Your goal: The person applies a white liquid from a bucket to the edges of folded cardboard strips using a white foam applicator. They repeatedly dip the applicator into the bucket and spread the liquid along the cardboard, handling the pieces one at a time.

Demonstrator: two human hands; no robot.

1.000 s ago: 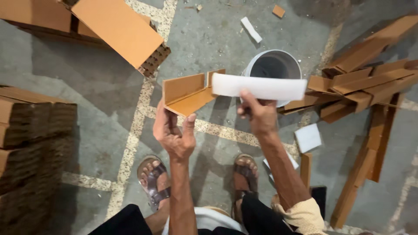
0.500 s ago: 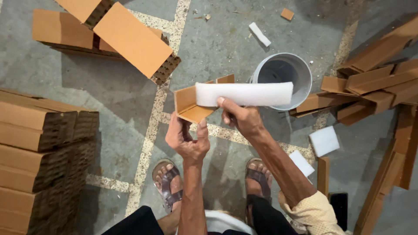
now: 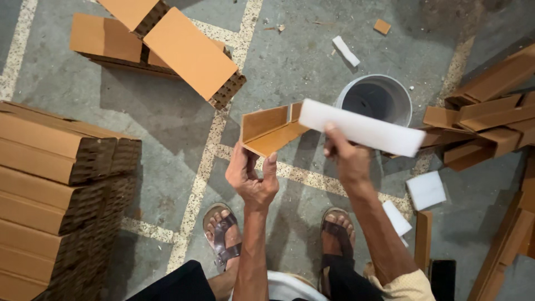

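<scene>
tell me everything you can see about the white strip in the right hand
The white strip is a long, flat, plain rectangular piece, foam-like by its look. It lies nearly level above the floor, angled slightly down to the right. The right hand grips its lower edge, thumb on top. Its left end meets the cardboard angle piece.

The left hand (image 3: 252,181) holds an L-shaped cardboard corner piece (image 3: 268,129) from below; just to its right, the right hand (image 3: 346,159) holds a foam strip (image 3: 362,128) whose left end meets the corner piece. Beyond the strip a bucket (image 3: 377,100) stands on the floor (image 3: 167,128). Stacked boards (image 3: 56,189) lie far left, loose boards (image 3: 161,42) beyond them, cardboard angle pieces (image 3: 485,120) far right.
</scene>
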